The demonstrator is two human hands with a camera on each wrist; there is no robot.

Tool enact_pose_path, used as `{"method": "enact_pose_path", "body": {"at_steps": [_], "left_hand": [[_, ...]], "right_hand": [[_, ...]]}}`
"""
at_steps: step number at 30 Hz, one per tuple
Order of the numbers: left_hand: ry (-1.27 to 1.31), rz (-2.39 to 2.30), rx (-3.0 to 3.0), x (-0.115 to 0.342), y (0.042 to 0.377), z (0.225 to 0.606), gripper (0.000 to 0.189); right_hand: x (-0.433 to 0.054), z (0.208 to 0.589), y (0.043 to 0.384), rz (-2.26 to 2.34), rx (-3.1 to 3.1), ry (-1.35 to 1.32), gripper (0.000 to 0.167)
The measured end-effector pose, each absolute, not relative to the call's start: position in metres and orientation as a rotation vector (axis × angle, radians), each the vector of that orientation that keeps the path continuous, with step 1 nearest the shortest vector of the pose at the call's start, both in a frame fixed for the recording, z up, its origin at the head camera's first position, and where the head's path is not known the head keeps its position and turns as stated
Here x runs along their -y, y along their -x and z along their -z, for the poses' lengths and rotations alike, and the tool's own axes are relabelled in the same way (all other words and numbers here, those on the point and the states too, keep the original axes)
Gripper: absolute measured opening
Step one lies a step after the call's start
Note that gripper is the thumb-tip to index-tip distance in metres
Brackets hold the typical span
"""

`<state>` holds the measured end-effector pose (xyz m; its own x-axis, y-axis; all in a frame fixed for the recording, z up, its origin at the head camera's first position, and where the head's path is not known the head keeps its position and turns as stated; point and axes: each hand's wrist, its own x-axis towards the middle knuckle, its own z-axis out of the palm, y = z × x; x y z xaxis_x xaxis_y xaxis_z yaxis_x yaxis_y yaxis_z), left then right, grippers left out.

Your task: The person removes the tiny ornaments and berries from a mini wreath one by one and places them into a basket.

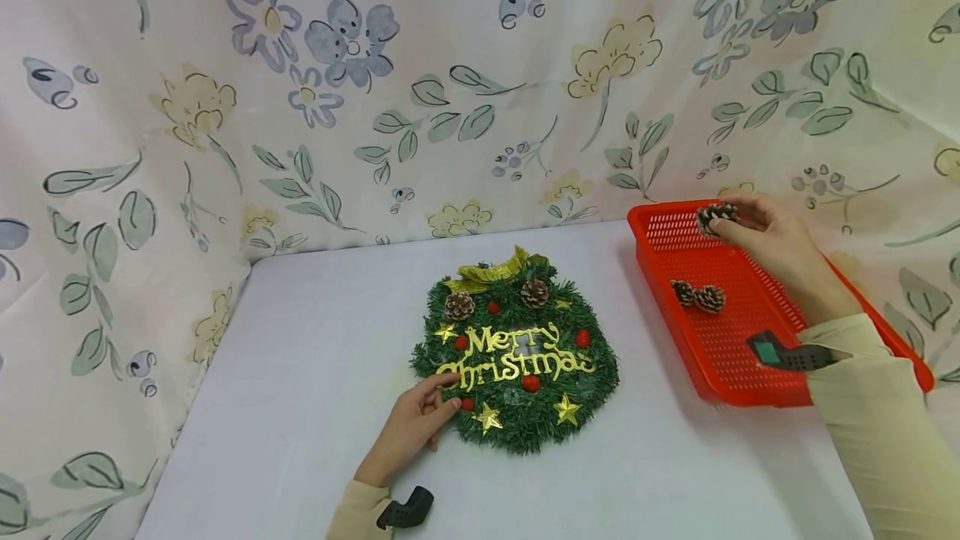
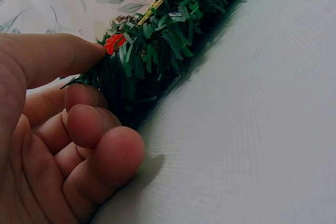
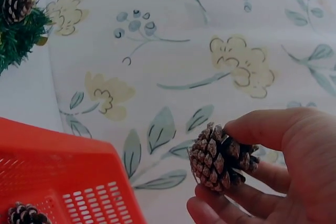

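My right hand holds a pine cone over the far end of the red basket. In the right wrist view, the thumb and fingers pinch this brown pine cone, whose scales have pale tips. My left hand grips the lower left edge of a round green Christmas wreath lying on the table. Seen from the left wrist, the thumb presses beside a red berry while the other fingers curl at the wreath's edge. Gold "Merry Christmas" lettering spans the wreath, which carries two pine cones near its gold bow.
The red plastic basket stands at the right of the white table, with perforated walls. Two small pine cones lie inside it near its left wall. A floral curtain hangs behind the table.
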<state>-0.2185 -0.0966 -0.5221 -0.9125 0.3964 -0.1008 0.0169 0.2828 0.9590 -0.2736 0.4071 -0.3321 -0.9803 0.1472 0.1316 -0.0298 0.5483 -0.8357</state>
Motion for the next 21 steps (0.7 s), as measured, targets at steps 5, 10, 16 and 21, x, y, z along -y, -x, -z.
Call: {"method": "enact_pose_path", "body": {"at_steps": [5, 10, 16, 21], "left_hand": [[-0.377, -1.673, -2.229, 0.097, 0.218, 0.522, 0.044], [-0.403, -1.667, -2.236, 0.097, 0.218, 0.52, 0.045], [-0.417, -1.654, -2.245, 0.098, 0.218, 0.521, 0.048], [-0.413, -1.659, -2.246, 0.098, 0.218, 0.523, 0.047]], "right_hand": [[-0.411, 0.336, 0.278, -1.418, 2.571, 0.081, 0.04], [-0.415, 0.34, 0.282, -1.433, 2.583, 0.091, 0.038], [-0.421, 0.345, 0.288, -1.421, 2.601, 0.094, 0.028], [-0.425, 0.351, 0.293, -1.381, 2.621, 0.118, 0.037]]}}
